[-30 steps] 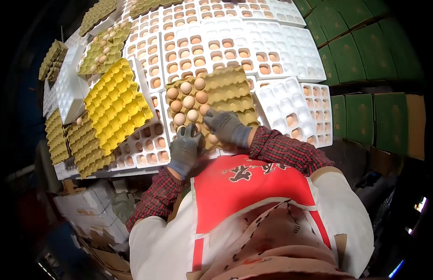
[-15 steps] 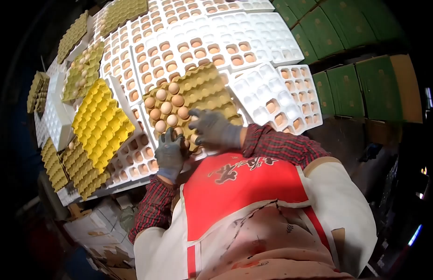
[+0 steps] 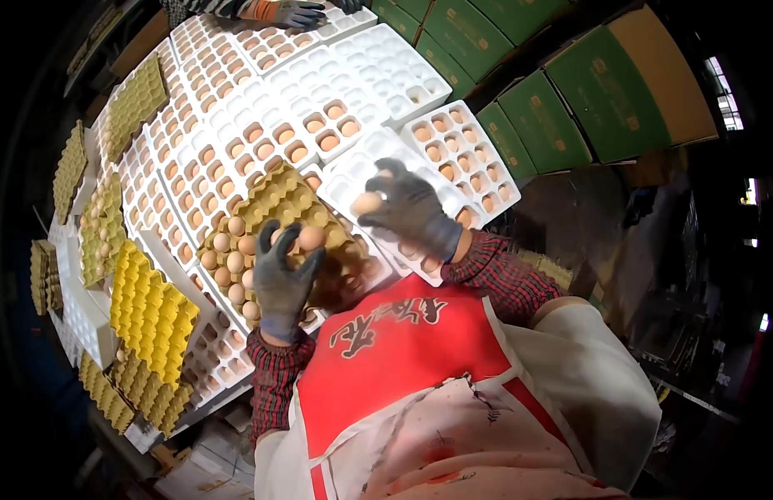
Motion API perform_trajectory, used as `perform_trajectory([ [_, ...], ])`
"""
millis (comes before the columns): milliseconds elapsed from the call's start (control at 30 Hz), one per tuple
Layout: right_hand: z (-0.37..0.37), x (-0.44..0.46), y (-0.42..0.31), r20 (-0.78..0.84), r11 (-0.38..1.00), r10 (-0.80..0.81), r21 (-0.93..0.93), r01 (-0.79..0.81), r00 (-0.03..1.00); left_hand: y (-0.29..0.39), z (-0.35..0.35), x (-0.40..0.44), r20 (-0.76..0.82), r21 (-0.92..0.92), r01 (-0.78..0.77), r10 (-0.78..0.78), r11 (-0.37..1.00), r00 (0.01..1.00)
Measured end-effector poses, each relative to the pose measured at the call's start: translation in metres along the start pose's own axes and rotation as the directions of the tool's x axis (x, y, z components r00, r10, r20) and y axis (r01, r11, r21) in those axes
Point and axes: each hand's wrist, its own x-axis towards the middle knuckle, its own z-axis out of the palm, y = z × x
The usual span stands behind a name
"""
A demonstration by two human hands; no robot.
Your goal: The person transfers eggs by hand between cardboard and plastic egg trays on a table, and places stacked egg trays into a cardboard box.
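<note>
My gloved left hand (image 3: 285, 279) is over the brown pulp egg tray (image 3: 278, 198), fingers curled around an egg (image 3: 311, 238). Several eggs (image 3: 236, 262) sit in the tray's cups on its left side, partly hidden by this hand. To the right, my gloved right hand (image 3: 417, 210), a little blurred, hangs over a white foam tray (image 3: 346, 173) with a brown egg (image 3: 367, 203) at its fingertips. Another pale spot shows near its upper fingers; I cannot tell if it is a second egg.
Foam trays with eggs (image 3: 461, 154) cover the table. A yellow tray (image 3: 153, 308) and more pulp trays (image 3: 137, 108) lie on the left. Green cartons (image 3: 599, 96) stand at the right. Another person's gloved hand (image 3: 293, 14) rests at the far edge.
The view has turned. My right hand has moved from the pulp tray rightward over the foam tray, with an egg. My left hand has shifted upward over the pulp tray and grips an egg.
</note>
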Motion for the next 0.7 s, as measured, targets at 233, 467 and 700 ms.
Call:
perform_trajectory([
  [233, -0.030, 0.002, 0.052, -0.089, 0.998, -0.022, -0.061, 0.017, 0.996, 0.034, 0.086, 0.041, 0.205, 0.239, -0.198, 0.150, 0.951, 0.967],
  [467, -0.016, -0.005, 0.104, -0.209, 0.950, -0.312, -0.099, 0.298, 0.927, 0.053, 0.118, 0.017, 0.403, 0.121, -0.491, 0.409, 0.863, 0.819],
  [700, -0.013, -0.015, 0.117, -0.143, 0.947, -0.321, -0.028, 0.320, 0.936, 0.065, 0.105, 0.028, 0.368, 0.016, -0.385, 0.353, 0.923, 0.860],
])
